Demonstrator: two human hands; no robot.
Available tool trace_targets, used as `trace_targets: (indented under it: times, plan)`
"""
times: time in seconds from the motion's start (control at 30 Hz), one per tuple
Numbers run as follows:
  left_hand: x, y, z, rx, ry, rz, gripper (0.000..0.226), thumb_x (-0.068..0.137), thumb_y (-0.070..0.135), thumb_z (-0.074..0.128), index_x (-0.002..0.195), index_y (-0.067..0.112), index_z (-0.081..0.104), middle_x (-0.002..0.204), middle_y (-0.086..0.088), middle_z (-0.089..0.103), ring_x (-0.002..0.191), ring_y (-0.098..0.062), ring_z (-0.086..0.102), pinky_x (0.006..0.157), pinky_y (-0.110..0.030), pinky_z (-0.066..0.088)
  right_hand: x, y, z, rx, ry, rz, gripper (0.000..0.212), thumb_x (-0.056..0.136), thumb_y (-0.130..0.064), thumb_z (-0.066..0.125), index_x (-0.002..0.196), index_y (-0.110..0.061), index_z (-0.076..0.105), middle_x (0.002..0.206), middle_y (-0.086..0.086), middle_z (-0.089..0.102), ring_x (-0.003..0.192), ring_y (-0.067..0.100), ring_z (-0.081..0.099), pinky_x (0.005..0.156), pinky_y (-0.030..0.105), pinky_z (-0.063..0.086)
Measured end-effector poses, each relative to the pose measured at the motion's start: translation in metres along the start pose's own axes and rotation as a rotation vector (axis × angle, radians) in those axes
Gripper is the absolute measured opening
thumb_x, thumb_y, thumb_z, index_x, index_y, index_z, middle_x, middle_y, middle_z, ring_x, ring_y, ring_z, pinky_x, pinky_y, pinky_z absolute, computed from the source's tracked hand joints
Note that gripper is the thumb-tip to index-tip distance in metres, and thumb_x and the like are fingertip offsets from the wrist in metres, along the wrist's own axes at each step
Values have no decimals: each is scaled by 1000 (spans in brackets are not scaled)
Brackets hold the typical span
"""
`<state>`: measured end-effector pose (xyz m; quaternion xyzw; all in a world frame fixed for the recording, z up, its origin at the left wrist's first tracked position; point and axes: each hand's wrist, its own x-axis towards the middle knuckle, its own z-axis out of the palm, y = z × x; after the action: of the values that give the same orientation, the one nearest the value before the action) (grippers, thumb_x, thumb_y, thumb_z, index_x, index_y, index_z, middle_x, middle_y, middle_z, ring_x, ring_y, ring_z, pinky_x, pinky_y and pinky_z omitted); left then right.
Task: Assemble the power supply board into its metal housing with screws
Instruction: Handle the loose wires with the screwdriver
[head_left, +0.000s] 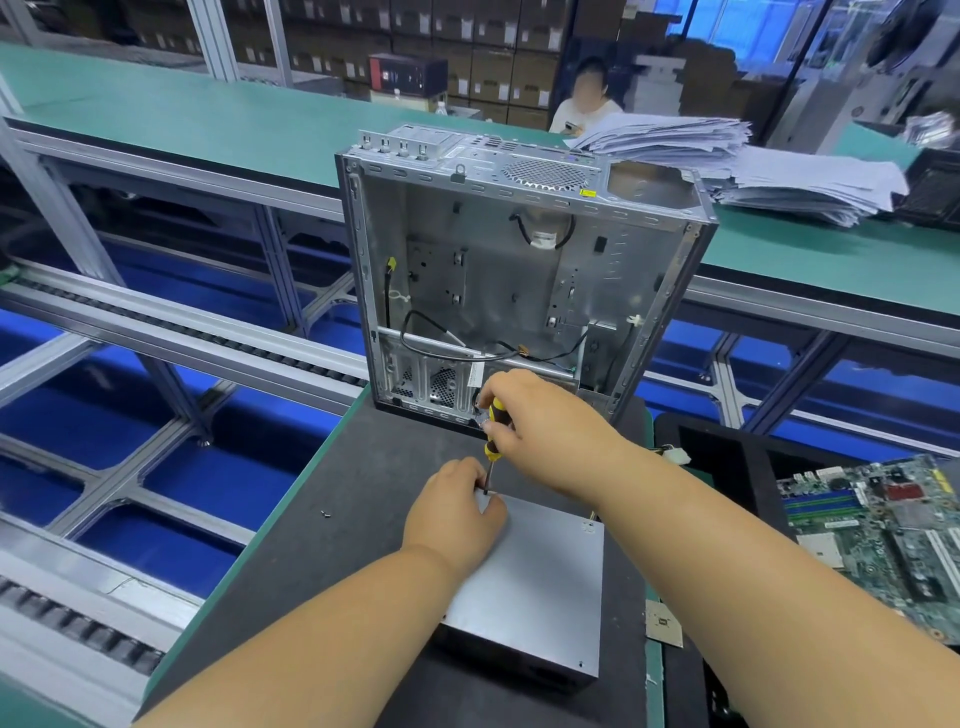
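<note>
One power supply housing (530, 587) lies flat on the dark mat (358, 488), rigid sheet metal, likely heavy, best held by its edges | right hand (540, 431) grips the screwdriver (491, 441), tip at the far-left corner | left hand (452, 514) pinches near the tip | open computer case (519, 270) stands behind.

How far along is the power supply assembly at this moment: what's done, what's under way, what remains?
Done: the housing sits closed on the dark mat, with a screw visible at its near right corner. In hand: the right hand grips a screwdriver with its tip at the far left corner, where the left hand steadies it. Left: a loose screw lies on the mat; whether the other corners are fastened cannot be told.
</note>
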<state>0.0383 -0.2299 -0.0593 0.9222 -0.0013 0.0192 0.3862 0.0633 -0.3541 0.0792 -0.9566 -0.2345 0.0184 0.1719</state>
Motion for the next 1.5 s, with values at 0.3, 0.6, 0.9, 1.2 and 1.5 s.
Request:
trace_targets:
  times: [0.3, 0.6, 0.9, 1.2, 1.5]
  plan:
    - [0, 0, -1, -12, -12, -4, 14, 84, 31, 58, 82, 24, 46, 90, 8, 50, 84, -17, 50, 66, -35, 47, -7, 0, 18, 139, 171, 5, 12, 95, -28, 60, 103, -23, 52, 92, -6, 59, 83, 19, 55, 72, 36, 48]
    - [0, 3, -2, -7, -26, -20, 9, 85, 29, 57, 86, 23, 50, 91, 8, 49, 81, -15, 51, 63, -34, 46, -8, -1, 17, 365, 64, 41, 29, 91, -8, 62, 100, -34, 55, 94, -16, 67, 89, 10, 62, 83, 34, 53]
    - [-1, -1, -2, -48, -26, -25, 12, 85, 30, 57, 82, 28, 46, 90, 9, 49, 76, -10, 52, 58, -30, 43, -8, -1, 20, 458, 135, 75, 29, 83, -5, 70, 93, -30, 62, 85, -13, 71, 86, 8, 66, 86, 35, 54]
    - [2, -13, -1, -416, -49, -179, 12, 89, 18, 62, 85, 29, 63, 95, 6, 62, 83, -10, 59, 66, -21, 42, -12, 6, 15, 325, 225, 192, 18, 91, -24, 65, 100, -35, 54, 94, -15, 70, 87, 12, 67, 80, 39, 55]
    - [22, -14, -5, -730, -161, -366, 12, 85, 9, 70, 93, 18, 68, 85, -1, 65, 81, -17, 63, 68, -24, 48, -16, -4, 30, 798, 585, 288, 20, 91, -7, 63, 98, -25, 58, 96, -12, 73, 85, 9, 72, 81, 28, 56]
